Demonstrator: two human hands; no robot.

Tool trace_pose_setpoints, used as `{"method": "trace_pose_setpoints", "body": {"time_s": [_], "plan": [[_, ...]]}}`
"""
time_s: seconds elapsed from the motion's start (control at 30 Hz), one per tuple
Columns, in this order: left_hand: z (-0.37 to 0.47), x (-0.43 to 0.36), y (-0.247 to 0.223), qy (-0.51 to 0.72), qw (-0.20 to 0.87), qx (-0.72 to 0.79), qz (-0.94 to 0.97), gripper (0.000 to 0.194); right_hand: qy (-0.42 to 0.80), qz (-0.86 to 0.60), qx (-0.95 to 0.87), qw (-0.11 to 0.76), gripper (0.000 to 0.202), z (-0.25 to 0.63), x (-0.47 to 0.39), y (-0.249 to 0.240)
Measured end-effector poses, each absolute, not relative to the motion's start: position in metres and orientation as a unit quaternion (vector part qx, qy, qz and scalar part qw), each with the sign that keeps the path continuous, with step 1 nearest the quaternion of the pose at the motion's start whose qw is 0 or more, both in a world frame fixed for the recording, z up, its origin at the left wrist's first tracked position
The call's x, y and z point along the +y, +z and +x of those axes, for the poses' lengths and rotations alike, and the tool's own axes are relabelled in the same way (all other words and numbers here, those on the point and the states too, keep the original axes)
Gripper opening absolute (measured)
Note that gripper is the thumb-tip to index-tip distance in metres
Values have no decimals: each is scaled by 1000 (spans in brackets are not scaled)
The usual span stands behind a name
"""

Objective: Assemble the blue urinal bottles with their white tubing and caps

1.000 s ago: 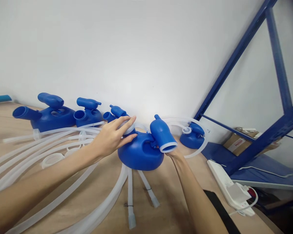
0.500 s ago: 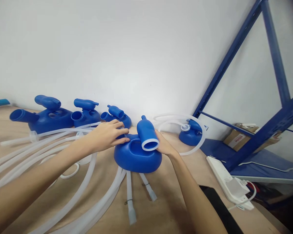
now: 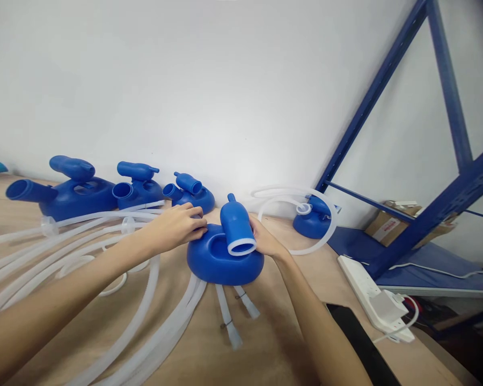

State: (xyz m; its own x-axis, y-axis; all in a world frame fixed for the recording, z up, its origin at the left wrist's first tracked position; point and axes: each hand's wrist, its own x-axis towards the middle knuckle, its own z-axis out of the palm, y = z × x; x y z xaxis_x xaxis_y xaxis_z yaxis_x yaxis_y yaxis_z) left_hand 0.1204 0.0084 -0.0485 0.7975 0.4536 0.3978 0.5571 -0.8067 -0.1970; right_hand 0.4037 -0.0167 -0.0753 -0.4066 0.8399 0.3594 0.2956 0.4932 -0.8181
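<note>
Jug (image 3: 213, 271), blue and squat, sat just below the centre of the frame, above a spread of pale tubes (image 3: 181, 327) that ran out from under it. One second earlier, the left hand (image 3: 179, 228) had lain with its fingers stretched over the neck; by this moment they had curled together at the jug's left end. Their tips were partly hidden, so whether they gripped anything could not be told. The white-rimmed blue cap (image 3: 236, 222) had shifted left and sat more over the jug's body, its mouth turned toward the bottom of the frame. The right hand (image 3: 264, 238), mostly hidden earlier, showed beside the cap, fingers bent behind it; whether they closed on cap or jug was out of sight. One tube end (image 3: 234, 338) had swung up and right. The change suggested finer fingering at the neck, the right hand probably steadying. Three similar jugs (image 3: 80, 198) remained along the left of the frame, and a tube-coiled jug (image 3: 310, 227) right of centre.
</note>
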Motion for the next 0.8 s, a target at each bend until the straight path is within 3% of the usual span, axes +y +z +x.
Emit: {"method": "trace_pose_setpoints", "body": {"time_s": [0.47, 0.63, 0.8], "plan": [[117, 11, -64, -221, 26, -294, -930, 40, 378, -384, -733, 414, 89, 408, -9, -94], [95, -1, -27, -225, -102, -315, -916, 61, 305, -427, -714, 464, 77, 431, -8, -84], [41, -9, 9, -177, -142, -449, -864, 63, 266, -466, -653, 534, 79, 476, -9, -70]]}}
